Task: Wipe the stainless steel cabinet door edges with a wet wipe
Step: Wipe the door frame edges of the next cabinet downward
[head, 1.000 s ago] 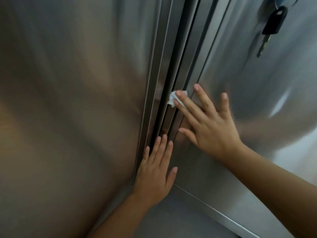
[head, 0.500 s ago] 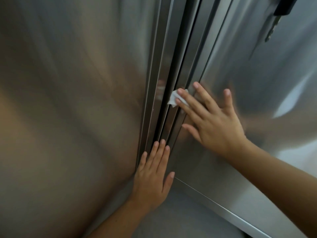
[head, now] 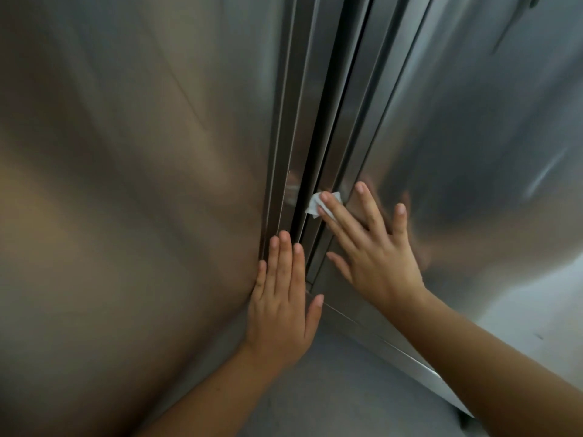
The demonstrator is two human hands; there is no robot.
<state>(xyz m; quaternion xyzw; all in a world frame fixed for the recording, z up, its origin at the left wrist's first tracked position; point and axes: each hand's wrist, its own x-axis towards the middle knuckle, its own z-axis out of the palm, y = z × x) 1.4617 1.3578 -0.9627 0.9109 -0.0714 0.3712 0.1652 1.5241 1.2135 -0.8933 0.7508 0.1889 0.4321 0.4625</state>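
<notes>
Two stainless steel cabinet doors meet at a narrow dark gap with folded metal edges (head: 318,146). My right hand (head: 369,247) lies flat with straight fingers on the right door (head: 473,137), its index and middle fingers pressing a small white wet wipe (head: 317,204) onto the right door's edge. My left hand (head: 282,298) rests flat and open lower down on the left door (head: 142,184), fingertips at the left door's edge beside the gap.
A grey floor (head: 331,389) shows below the doors. The right door's bottom rail (head: 394,351) runs diagonally down to the right. A small piece of lock hardware (head: 534,0) sits at the top right corner.
The view has tilted down, so the black key has left the top of the frame. My right hand with the wipe has slid a little down the edge. My left hand stays in place.
</notes>
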